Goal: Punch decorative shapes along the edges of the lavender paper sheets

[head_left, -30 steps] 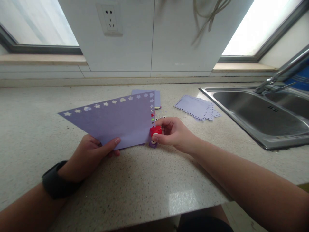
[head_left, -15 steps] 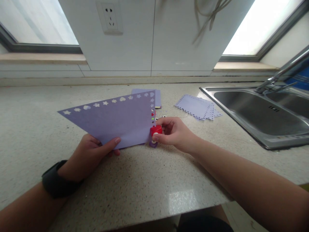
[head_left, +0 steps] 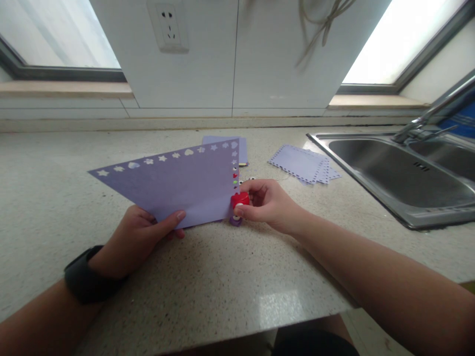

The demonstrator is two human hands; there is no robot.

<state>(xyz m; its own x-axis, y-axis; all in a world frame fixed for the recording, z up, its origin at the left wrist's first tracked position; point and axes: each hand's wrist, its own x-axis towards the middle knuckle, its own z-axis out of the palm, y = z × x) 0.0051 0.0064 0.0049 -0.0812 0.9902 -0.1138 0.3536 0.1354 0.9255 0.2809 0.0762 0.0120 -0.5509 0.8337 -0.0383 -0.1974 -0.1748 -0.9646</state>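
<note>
A sheet of purple paper (head_left: 178, 183) is tilted up above the counter, with star, heart and flower holes along its top edge and part of its right edge. My left hand (head_left: 148, 235) pinches its lower left side, thumb on the near face. At the right edge, my right hand (head_left: 265, 205) is closed around a small red craft punch (head_left: 241, 199), which sits against the paper. Just below the punch is a small purple item (head_left: 235, 220), partly covered. Through the holes on the right edge, bits of red and green show from things hidden behind the sheet.
Behind the sheet lies a stack of purple paper (head_left: 243, 148). Several pale purple cards with punched edges (head_left: 299, 163) are fanned out to the right, beside the steel sink (head_left: 371, 188). A wall socket (head_left: 170, 27) and a tied cable (head_left: 326, 20) are at the back.
Almost nothing differs. Both hands, the sheet and the red punch keep practically the same places.
</note>
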